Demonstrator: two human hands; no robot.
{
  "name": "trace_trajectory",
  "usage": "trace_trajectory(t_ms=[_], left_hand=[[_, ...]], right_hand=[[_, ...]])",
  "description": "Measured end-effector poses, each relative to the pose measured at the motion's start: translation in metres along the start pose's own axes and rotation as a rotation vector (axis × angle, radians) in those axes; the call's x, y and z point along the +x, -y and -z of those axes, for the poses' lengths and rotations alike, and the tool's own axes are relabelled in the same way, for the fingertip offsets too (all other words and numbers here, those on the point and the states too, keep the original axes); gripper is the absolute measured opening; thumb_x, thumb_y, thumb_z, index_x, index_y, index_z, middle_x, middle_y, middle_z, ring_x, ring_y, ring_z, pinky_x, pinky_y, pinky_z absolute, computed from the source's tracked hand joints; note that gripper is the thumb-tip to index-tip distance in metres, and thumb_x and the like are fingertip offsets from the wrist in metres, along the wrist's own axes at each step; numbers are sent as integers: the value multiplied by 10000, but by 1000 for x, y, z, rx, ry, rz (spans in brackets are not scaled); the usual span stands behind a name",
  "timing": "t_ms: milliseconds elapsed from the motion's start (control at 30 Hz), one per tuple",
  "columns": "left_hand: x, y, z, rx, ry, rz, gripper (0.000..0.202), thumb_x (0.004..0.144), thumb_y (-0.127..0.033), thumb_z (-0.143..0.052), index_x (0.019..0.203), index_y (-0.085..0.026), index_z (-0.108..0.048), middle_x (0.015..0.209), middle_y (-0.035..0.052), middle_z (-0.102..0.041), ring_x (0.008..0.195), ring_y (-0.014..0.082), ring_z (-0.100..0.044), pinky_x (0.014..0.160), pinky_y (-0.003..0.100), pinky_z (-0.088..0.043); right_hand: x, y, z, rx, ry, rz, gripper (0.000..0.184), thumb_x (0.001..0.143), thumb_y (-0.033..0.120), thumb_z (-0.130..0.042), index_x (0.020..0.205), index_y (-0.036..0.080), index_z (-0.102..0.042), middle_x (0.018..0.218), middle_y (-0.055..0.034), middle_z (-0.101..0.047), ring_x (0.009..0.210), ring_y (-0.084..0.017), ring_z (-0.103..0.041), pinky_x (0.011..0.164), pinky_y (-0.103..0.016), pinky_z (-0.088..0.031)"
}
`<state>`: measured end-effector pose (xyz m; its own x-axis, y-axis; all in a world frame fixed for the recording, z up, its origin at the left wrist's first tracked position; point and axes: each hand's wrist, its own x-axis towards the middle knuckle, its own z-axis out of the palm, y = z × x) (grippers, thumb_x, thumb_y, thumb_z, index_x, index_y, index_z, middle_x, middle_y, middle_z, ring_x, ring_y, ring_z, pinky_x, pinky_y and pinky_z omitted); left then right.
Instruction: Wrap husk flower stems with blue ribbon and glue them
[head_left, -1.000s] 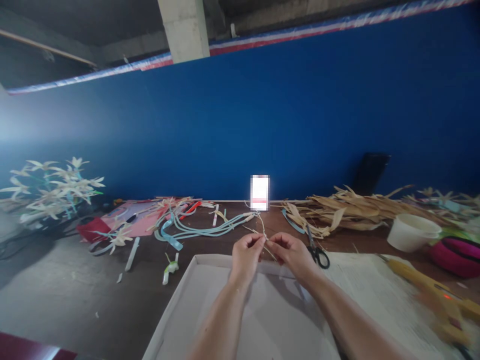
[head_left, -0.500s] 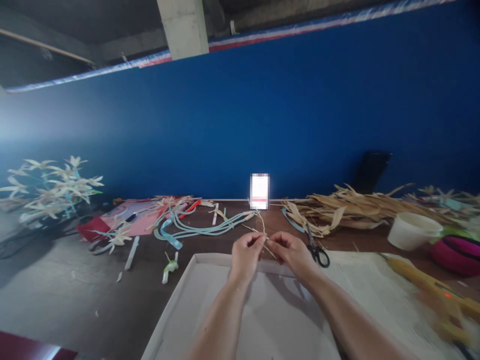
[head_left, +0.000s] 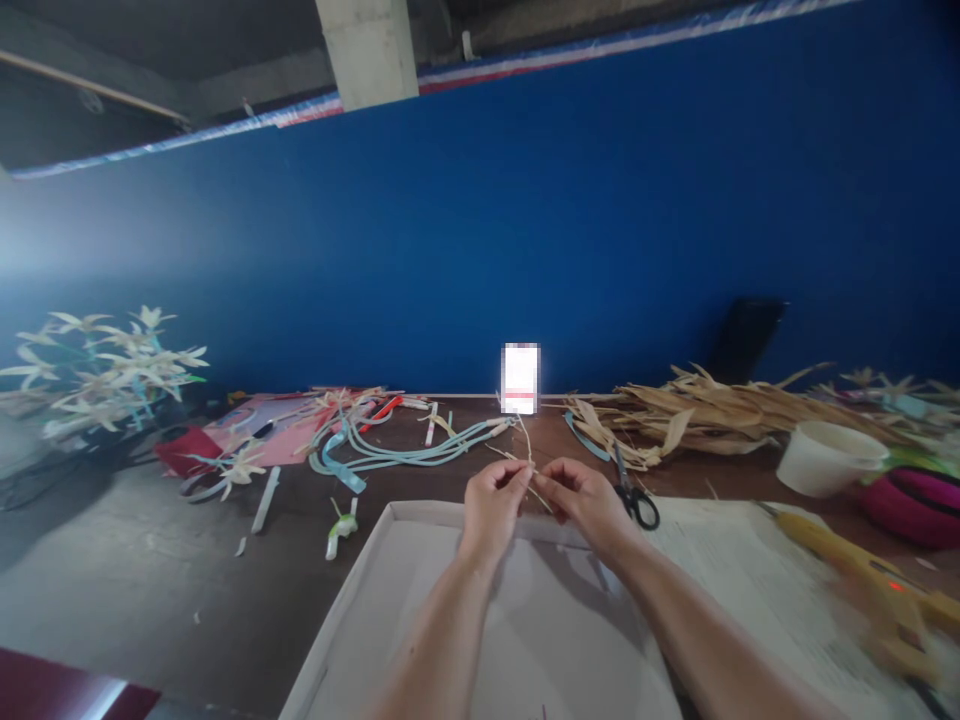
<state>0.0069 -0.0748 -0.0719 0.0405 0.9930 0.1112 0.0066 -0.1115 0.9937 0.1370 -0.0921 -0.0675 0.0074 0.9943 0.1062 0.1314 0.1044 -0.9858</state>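
Both my hands meet above the far rim of a shallow white box lid. My left hand is closed, thumb and forefinger pinching a thin pale twisted strand. From the other side my right hand pinches the same strand, its fingertips touching those of the left. The strand runs upward from the fingertips, and loose ends stick out to the left and below. Close to the right hand lie black-handled scissors. Pale blue cords stretch over the table to the left of the strand.
Dried husks are heaped at the back right beside a white cup and a pink pouch. A yellow glue gun lies on a printed sheet. Husk flowers stand at left. A blue wall closes the back.
The view has shifted very slightly. Both hands keep their pinch on the strand, with hardly any movement of the fingertips.
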Motion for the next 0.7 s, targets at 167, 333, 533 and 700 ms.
trace_trajectory(t_ms=[167,333,533,700], left_hand=[[1,0,0,24,-18,30,312,682,-402,-603,826,-135,-674,544,-5,-544,444,73,-418,410,183,-327],[1,3,1,58,-6,-23,306,701,-397,-583,840,-140,-674,562,2,-551,452,74,-407,421,186,-321],[2,5,3,78,1,-46,309,710,-403,-570,852,-152,-679,587,10,-580,457,77,-417,450,195,-331],[2,4,2,82,-9,-39,296,709,-393,-573,844,-153,-680,597,7,-585,460,75,-420,452,195,-339]], right_hand=[[-1,0,0,-2,15,18,316,702,504,-566,681,190,-533,517,47,-462,453,-84,-401,448,-217,-333],[0,0,0,-8,14,9,274,714,452,-572,675,185,-526,496,53,-456,433,-77,-392,433,-212,-317],[0,0,0,12,5,10,260,698,438,-583,651,188,-527,485,56,-460,429,-80,-401,430,-215,-318],[1,-2,0,13,4,10,267,696,451,-583,660,193,-530,499,53,-466,430,-84,-412,429,-217,-321]])
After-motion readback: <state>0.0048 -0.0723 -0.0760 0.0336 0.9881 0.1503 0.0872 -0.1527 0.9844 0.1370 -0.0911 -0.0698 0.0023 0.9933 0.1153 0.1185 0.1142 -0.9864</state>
